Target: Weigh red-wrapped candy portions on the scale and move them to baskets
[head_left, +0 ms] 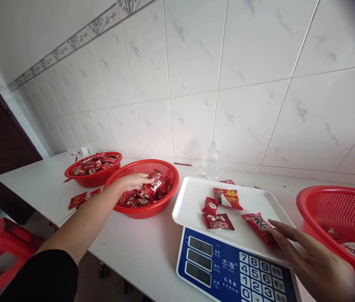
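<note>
My left hand (pixel 137 182) reaches into the middle red basket (pixel 142 213), its fingers closed on a red packet (pixel 155 183) above other red packets. On the right, my right hand (pixel 311 258) has its thumb and fingers at the edge of a red packet with a large black character (pixel 261 228), which lies on the white scale tray (pixel 193 197). A red and yellow packet (pixel 228 198), a small red packet (pixel 210 206) and a dark red packet (pixel 218 221) also lie on the tray. Below it is the blue scale panel (pixel 228 264).
Another full red basket (pixel 94 179) stands at the back left, with loose packets (pixel 77 200) near it. A clear bottle (pixel 213 160) stands behind the tray by the tiled wall. At the right is a red basket (pixel 338 201); a red stool (pixel 1 247) is at lower left.
</note>
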Available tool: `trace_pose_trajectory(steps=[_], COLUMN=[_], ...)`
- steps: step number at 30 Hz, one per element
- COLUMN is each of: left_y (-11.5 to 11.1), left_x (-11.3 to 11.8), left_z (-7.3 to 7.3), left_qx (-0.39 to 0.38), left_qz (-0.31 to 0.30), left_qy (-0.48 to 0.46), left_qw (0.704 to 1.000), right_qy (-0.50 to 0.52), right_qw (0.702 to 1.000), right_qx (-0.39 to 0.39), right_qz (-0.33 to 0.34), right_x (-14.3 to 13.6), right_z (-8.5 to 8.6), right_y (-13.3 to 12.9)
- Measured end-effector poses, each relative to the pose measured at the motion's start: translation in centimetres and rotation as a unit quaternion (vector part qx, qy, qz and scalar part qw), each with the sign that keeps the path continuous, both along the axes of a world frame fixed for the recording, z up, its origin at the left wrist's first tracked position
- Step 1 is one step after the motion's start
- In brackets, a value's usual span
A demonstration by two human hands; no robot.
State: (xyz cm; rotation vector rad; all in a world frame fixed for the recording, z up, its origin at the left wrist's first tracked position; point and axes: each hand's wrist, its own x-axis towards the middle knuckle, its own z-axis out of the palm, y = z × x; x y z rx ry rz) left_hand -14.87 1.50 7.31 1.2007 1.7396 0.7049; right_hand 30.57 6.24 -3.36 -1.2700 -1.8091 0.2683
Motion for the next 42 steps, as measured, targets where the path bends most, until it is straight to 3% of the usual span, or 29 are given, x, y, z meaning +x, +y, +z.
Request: trace_pose_trajectory(steps=[3, 9, 17, 23, 27, 35, 42], left_y=[0.0, 0.4, 0.5, 0.3, 0.1, -0.1, -0.5], left_x=[0.0, 0.4, 1.3, 1.1, 1.4, 1.0, 2.2], left_z=[0.0, 0.0, 0.5, -1.4, -2.5, 0.5, 1.7], left_qx=[0.018, 0.040, 0.048, -0.061, -0.072, -0.008, 0.055], left_qz=[0.004, -0.003, -0.027, -0.092, -0.096, -0.038, -0.016], left_qy=[-0.006, -0.021, 0.039, 0.176, 0.218, 0.107, -0.003], left_qw=[1.000, 0.999, 0.998, 0.978, 0.969, 0.994, 0.998], right_qy=[0.018, 0.028, 0.034, 0.038, 0.033, 0.048, 0.029], right_qw=[0.999, 0.998, 0.998, 0.997, 0.998, 0.997, 0.998], right_qx=[-0.045, -0.052, -0.049, -0.064, -0.053, -0.051, -0.040], right_qz=[0.015, 0.022, 0.020, 0.023, 0.016, 0.036, 0.043], right_x=[-0.1, -0.4, -0.2, -0.3, -0.4, -0.5, -0.6], right_z=[0.5, 1.6, 1.2, 1.2, 1.5, 1.6, 2.0], right_y=[-0.3, -0.9, -0.7, -0.7, -0.9, -1.0, -1.3])
